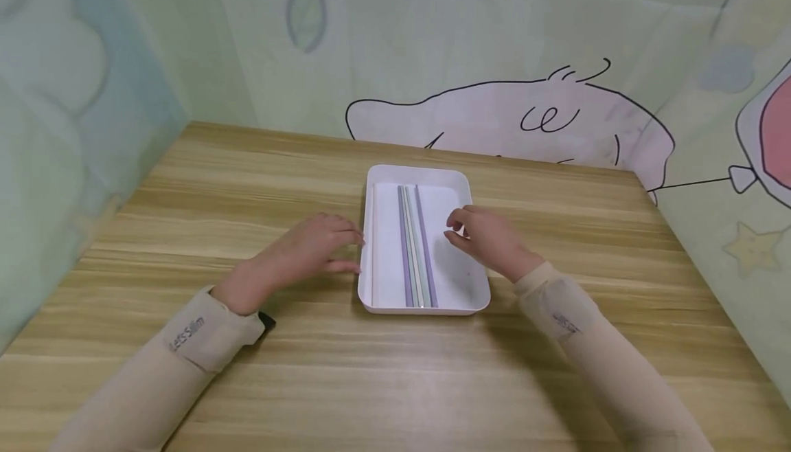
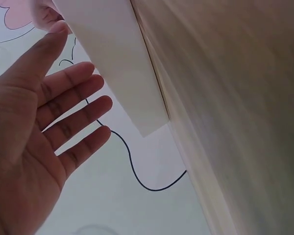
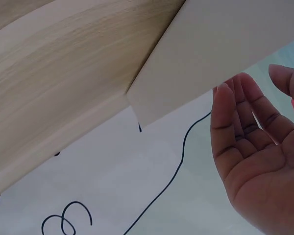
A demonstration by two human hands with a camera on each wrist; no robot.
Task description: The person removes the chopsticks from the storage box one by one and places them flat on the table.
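A white rectangular tray (image 1: 387, 253) stands on the wooden table, its long sides running away from me. Several long, thin pastel sticks (image 1: 405, 246), purple, green and whitish, lie lengthwise in its middle. One pale pink stick (image 1: 373, 253) lies apart along the left wall. My left hand (image 1: 309, 249) is at the tray's left side, fingertips right at the wall; the left wrist view shows its fingers extended and spread. My right hand (image 1: 494, 239) overlaps the right rim, its fingers loosely bent with nothing between them. Its palm faces the tray wall (image 3: 201, 63) in the right wrist view.
The wooden table (image 1: 247, 177) extends around the tray on all sides. A printed cloth backdrop (image 1: 259, 47) with cartoon figures rises behind its far edge and along both sides. A dark band (image 1: 267, 327) shows under the left wrist.
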